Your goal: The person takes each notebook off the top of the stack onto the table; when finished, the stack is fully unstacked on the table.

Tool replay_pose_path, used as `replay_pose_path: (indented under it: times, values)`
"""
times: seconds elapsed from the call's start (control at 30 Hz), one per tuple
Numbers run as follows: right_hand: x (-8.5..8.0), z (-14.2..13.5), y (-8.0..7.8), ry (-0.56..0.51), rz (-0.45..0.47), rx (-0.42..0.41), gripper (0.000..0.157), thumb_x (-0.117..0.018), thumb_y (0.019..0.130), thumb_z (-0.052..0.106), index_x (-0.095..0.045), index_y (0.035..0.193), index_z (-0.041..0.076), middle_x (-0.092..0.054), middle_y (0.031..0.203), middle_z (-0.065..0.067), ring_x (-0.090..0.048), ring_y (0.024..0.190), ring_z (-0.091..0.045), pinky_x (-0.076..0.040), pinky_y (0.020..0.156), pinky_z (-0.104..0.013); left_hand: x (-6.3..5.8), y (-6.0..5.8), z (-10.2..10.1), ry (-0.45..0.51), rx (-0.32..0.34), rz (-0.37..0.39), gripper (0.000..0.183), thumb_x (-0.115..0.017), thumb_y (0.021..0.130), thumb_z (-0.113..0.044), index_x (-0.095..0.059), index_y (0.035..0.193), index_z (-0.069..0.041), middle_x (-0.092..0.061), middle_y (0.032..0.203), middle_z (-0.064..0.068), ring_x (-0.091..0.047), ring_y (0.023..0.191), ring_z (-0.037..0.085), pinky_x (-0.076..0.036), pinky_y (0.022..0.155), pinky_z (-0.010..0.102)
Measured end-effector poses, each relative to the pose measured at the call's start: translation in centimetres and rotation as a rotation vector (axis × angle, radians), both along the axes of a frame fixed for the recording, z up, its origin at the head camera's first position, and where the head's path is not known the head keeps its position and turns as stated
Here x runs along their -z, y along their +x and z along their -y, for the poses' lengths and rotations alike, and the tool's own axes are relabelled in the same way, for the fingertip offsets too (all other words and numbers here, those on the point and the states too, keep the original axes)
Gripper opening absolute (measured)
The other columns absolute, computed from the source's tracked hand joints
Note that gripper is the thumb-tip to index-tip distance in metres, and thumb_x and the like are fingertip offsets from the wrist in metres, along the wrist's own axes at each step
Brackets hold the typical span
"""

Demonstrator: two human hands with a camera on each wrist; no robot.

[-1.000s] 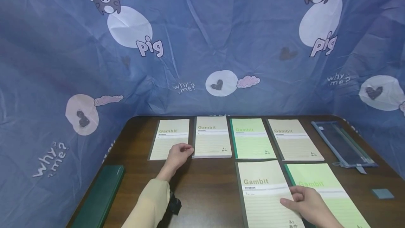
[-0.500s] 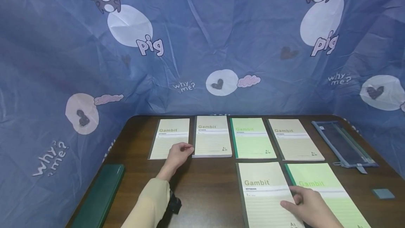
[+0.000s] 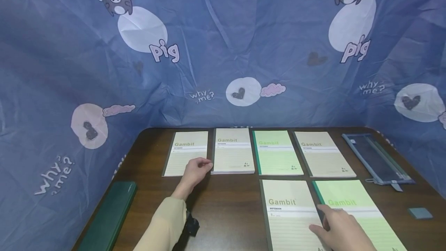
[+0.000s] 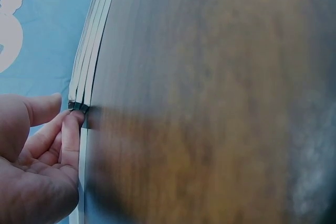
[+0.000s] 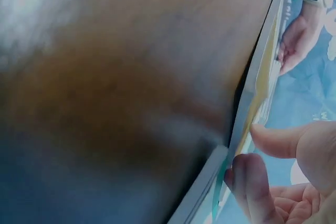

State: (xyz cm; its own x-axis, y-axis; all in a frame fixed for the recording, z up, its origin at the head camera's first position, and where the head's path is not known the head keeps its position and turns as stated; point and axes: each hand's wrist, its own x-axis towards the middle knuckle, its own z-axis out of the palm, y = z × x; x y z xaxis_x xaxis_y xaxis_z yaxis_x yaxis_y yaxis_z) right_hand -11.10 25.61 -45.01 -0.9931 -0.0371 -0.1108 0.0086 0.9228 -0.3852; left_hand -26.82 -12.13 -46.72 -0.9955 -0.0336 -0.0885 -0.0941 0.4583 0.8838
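Note:
My left hand (image 3: pixel 196 170) is at the near left corner of a cream Gambit notebook stack (image 3: pixel 233 154), second in the back row. In the left wrist view its fingertips touch the dark spines at that corner, and its thumb stands apart. My right hand (image 3: pixel 343 227) hovers over the seam between a cream notebook (image 3: pixel 289 214) and a green notebook (image 3: pixel 359 200) in the front row. Its thumb tip is right at the cream notebook's right edge, with the index finger stretched forward. Part of the green notebook is hidden under this hand.
The back row also holds a cream notebook (image 3: pixel 186 150) at left, a green one (image 3: pixel 277 152) and another cream one (image 3: pixel 324 154). A mesh zip pouch (image 3: pixel 378 158) and a small blue-grey block (image 3: pixel 420 213) lie at right. A dark green case (image 3: pixel 108 216) lies at left.
My right index finger has straightened and parted from the thumb, loosening from the front cream notebook's edge. That notebook's top edge has dropped slightly toward me. My left hand stays put.

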Motion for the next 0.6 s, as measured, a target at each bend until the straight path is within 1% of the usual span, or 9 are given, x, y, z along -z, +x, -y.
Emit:
replay_pose_path:
  times: [0.1,0.27,0.43,0.6]
  values:
    - [-0.04,-0.06,-0.16,0.011,-0.014,-0.001,0.06,-0.084,0.078,0.026,-0.061,0.117,-0.013,-0.057,0.061,0.005,-0.051,0.054,-0.012,-0.046,0.054,-0.033,-0.04,0.03,0.02,0.003,0.003,-0.001,0.025,-0.064,0.097,-0.016,-0.069,0.114,0.002,-0.068,0.106,0.012,-0.061,0.099,0.025,-0.051,0.086,0.043]
    - [-0.17,-0.06,-0.39,-0.013,-0.03,0.005,0.057,-0.084,0.078,0.024,-0.062,0.115,-0.012,-0.055,0.059,0.005,-0.05,0.053,-0.013,-0.044,0.053,-0.033,0.06,-0.07,0.06,0.007,0.001,0.003,0.025,-0.065,0.096,-0.015,-0.069,0.114,0.001,-0.067,0.105,0.012,-0.06,0.098,0.025,-0.05,0.085,0.042]
    - [-0.4,0.22,-0.58,-0.034,-0.036,0.004,0.054,-0.084,0.078,0.024,-0.064,0.114,-0.01,-0.053,0.059,0.005,-0.048,0.053,-0.013,-0.041,0.051,-0.031,0.21,-0.17,0.11,-0.005,0.001,0.002,0.025,-0.066,0.095,-0.014,-0.069,0.114,0.002,-0.066,0.107,0.012,-0.059,0.1,0.026,-0.05,0.088,0.044]
    - [-0.9,0.59,-0.74,-0.029,-0.066,-0.002,0.051,-0.084,0.077,0.023,-0.066,0.113,-0.009,-0.051,0.058,0.005,-0.047,0.052,-0.013,-0.039,0.05,-0.029,0.26,-0.2,0.15,-0.01,-0.004,0.007,0.026,-0.066,0.095,-0.014,-0.069,0.114,0.002,-0.066,0.108,0.013,-0.059,0.103,0.027,-0.049,0.09,0.045]
